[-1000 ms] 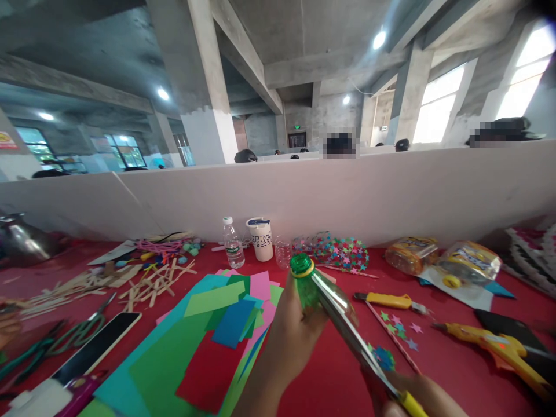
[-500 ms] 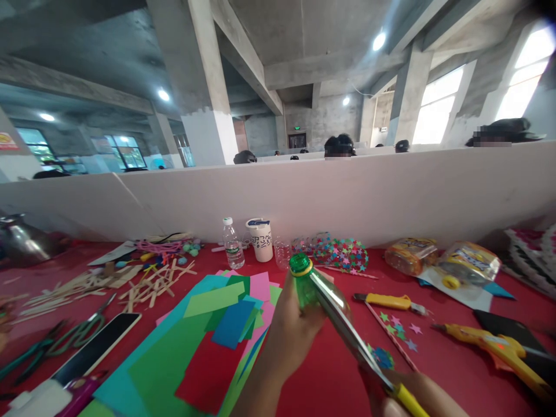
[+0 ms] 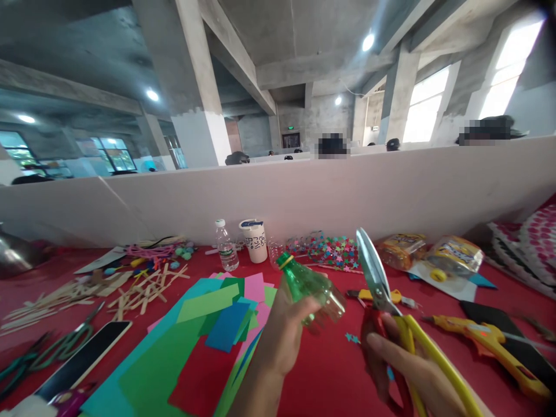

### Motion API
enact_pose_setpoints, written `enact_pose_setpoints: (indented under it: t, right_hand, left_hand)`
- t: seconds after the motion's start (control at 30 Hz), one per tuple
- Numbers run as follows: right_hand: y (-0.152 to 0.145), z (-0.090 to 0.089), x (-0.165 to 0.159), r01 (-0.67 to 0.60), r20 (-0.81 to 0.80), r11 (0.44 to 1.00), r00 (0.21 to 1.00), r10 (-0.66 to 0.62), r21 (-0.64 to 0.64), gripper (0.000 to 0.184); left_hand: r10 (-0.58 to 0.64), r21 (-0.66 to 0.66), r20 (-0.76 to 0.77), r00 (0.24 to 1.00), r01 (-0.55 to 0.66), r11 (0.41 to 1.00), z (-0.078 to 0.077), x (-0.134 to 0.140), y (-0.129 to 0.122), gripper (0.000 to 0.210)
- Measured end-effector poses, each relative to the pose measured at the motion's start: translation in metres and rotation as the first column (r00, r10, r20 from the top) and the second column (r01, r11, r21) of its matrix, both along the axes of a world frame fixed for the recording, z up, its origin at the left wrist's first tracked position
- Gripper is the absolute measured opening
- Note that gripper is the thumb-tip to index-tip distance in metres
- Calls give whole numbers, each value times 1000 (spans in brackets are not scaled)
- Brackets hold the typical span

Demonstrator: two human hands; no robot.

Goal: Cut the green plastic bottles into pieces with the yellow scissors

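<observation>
We had the right hand (image 3: 410, 360) at the lower right of the frame, its fingers wrapped round the handles of the scissors (image 3: 376, 272); their long axis ran steeply, blades upward with the tip leaning slightly left. To its left, we had the left hand (image 3: 284, 333) clamped around the green bottle (image 3: 304, 284), just right of and below the centre. The bottle lay aslant, its neck with the yellow ring toward the upper left and its wide, blurred end toward the lower right. That end and the blades stood apart.

Below the bottle, between our hands, we had a bare patch of red surface (image 3: 330, 376), with a few small stars (image 3: 351, 337) near the right hand. Coloured paper (image 3: 147, 376) bounded this room on the left; on the right, a hot glue gun (image 3: 486, 330) lay beyond the scissors, and a yellow cutter (image 3: 365, 295) lay partly behind the blades. Farther off, we saw a water bottle (image 3: 226, 249) and a white cup (image 3: 256, 243) upright before the pale partition (image 3: 174, 202), which closed off the far edge.
</observation>
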State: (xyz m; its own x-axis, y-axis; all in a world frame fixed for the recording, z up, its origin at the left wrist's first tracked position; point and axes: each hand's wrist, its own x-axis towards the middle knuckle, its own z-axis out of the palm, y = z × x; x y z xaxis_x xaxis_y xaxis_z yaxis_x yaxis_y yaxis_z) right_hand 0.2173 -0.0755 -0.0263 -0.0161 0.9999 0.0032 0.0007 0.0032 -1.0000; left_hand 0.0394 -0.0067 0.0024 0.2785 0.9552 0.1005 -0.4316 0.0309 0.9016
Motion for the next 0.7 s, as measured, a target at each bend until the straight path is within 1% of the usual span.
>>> enact_pose_setpoints:
  t: [0.1, 0.27, 0.37, 0.43, 0.47, 0.53, 0.7]
  right_hand:
    - [11, 5, -4, -27, -66, 1000, 997, 28, 9, 45]
    - [26, 1, -6, -47, -132, 998, 990, 51, 31, 47]
    - [34, 1, -3, -41, -170, 996, 984, 55, 85, 50]
    - [38, 3, -1, -33, -184, 993, 981, 54, 116, 52]
    - [38, 5, 1, -25, -187, 992, 981, 48, 126, 52]
    - [38, 9, 4, 3, -185, 991, 983, 21, 131, 52]
    - [37, 12, 14, 59, -152, 991, 988, -40, 120, 46]
  left_hand:
    - [-48, -16, 1, 999, 48, 999, -3, 9, -5, 34]
    - [-77, -2, -53, 996, 77, 997, -4, 12, -9, 30]
    - [-221, 58, -13, 975, 221, 974, 1, 9, -9, 35]
    - [-287, 90, 40, 957, 283, 955, 4, 9, -8, 39]
    - [-292, 89, 62, 954, 286, 954, 5, 9, -8, 39]
    - [-264, 45, 92, 960, 261, 964, 6, 14, -7, 36]
    - [-135, -92, 85, 987, 143, 986, 5, 32, -8, 20]
